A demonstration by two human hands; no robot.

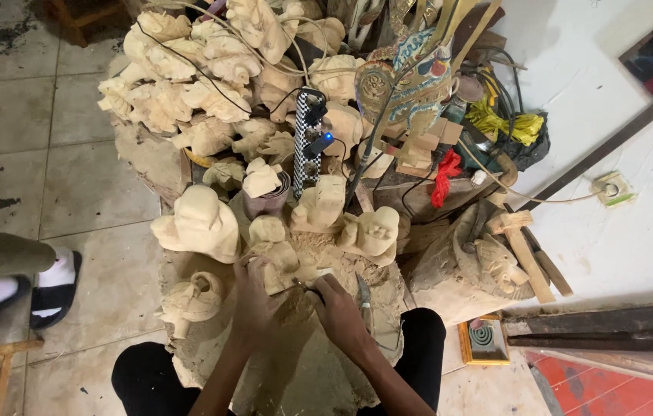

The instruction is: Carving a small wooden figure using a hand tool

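While the left hand (253, 296) clasps a pale wooden carving (276, 258) and the right hand (338, 304) keeps a clenched grip on a small carving tool (305, 286) touching it, unfinished figures (201, 223) crowd behind the carving on a sawdust-strewn work block (303, 362) upon the tiled floor (87, 192).

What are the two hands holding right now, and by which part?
The left hand grips a pale wooden figure around its lower body. The right hand holds a carving tool by its handle, tip against the wood.
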